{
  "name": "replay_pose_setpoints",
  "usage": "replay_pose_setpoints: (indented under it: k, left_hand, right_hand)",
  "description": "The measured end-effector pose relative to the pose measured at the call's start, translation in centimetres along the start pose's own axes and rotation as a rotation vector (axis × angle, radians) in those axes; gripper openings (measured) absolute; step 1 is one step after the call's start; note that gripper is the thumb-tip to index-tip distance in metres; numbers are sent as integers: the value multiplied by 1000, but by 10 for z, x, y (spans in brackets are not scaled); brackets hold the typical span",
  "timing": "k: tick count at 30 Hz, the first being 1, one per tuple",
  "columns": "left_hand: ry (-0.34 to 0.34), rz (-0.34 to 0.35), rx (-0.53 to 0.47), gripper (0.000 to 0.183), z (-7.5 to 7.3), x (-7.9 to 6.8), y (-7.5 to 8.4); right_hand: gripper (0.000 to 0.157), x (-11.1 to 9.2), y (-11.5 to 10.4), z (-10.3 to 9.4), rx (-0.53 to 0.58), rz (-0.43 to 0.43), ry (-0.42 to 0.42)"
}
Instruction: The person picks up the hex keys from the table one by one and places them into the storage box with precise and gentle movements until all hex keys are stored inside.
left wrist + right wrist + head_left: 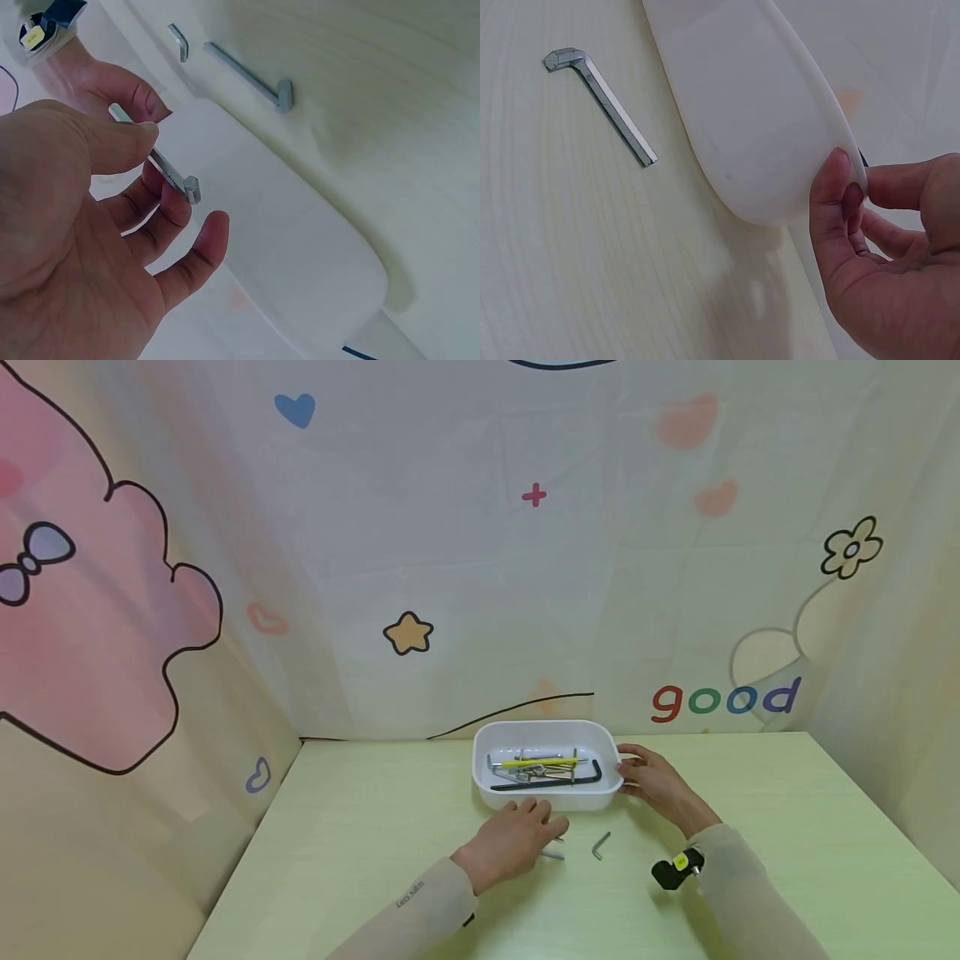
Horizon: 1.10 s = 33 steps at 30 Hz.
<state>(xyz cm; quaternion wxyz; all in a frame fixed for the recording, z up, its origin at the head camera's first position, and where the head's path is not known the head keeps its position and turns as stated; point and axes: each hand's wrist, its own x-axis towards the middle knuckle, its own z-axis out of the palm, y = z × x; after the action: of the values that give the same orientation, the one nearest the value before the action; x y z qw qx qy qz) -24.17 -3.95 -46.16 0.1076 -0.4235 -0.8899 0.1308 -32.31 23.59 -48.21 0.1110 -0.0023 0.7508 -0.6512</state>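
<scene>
My left hand (510,842) pinches a short silver hex key (166,172) between thumb and fingertips, just in front of the white plastic bin (585,802). With thumb and fingers, my right hand (660,787) grips the bin's right end at the rim. Inside the bin lie several metal hex keys, among them a black one (547,783) and a yellow one (547,762). On the tabletop before the bin rests a silver hex key (600,846). Another loose hex key (552,855) lies beside my left hand, which partly hides it in the head view.
The pale green table (360,827) carries the bin near its back edge. Behind it hangs a printed cloth (465,552) with hearts, a star and the word "good". Black gear (675,870) is strapped at the right sleeve.
</scene>
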Motion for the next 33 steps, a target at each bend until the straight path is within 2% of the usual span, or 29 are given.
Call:
replay_pose_setpoints:
  k: [14, 22, 24, 33]
  left_hand:
    - [48, -54, -43, 30, -7, -2, -15]
    - [87, -85, -86, 17, -13, 0, -26]
    - [90, -94, -110, 18, -14, 0, -29]
    - [82, -120, -105, 24, -19, 5, -36]
  right_hand:
    - [51, 0, 1, 0, -13, 13, 16]
    - [51, 1, 3, -1, -10, 16, 15]
    - [51, 1, 3, 0, -8, 14, 13]
    - [51, 1, 1, 0, -3, 10, 7]
